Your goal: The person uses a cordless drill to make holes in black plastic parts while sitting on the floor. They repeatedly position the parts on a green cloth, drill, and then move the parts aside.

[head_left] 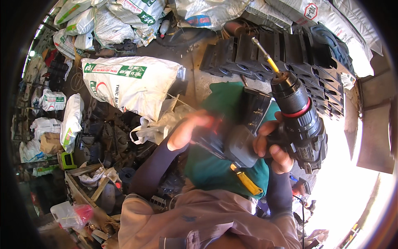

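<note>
My right hand is wrapped round the grip of a black cordless drill, which points up and away. A long bit with a yellow sleeve sticks out of its chuck. At the foot of the drill's grip is a dark battery pack. My left hand is closed round the far end of that pack; its fingers are blurred by motion. Beyond the pack, a black metal part rests against the green cloth over my legs. A yellow-handled item lies on the cloth near me.
Several dark folded metal parts stand in rows at the far right. A white sack lies ahead on the left. Dark metal pieces are heaped left of me, beside a wooden crate. More filled sacks line the back.
</note>
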{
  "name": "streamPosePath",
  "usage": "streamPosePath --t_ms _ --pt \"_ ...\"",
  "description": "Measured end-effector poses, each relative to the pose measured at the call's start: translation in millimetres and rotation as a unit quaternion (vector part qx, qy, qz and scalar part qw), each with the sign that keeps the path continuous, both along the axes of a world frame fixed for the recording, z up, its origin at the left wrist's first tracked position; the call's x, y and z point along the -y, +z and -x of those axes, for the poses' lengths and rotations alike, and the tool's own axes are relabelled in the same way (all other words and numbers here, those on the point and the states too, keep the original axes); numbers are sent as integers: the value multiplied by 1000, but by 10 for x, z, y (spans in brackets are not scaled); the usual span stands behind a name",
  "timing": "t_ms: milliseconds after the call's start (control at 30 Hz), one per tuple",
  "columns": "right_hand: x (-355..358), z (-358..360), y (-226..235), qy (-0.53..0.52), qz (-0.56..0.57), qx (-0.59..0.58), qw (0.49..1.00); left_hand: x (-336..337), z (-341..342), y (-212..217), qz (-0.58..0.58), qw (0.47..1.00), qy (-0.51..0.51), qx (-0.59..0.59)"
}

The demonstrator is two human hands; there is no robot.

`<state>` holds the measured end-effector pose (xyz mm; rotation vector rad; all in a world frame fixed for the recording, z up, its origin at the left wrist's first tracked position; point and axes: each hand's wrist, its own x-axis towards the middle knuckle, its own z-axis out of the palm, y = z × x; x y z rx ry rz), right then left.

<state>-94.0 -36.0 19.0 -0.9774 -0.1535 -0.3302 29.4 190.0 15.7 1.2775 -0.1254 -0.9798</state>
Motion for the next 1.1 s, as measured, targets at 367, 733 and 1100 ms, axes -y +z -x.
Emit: streamPosePath --t_ms 367,733,1100 --pt "-103 -7 79 -23 -30 -2 999 108 163 -265 -19 997 -44 53" --pt "-40 91 50 -30 1 3 1000 142 454 -346 33 995 -27 86" --pt "-74 50 131 -1 -74 -46 996 169 483 -389 32 999 7 29"
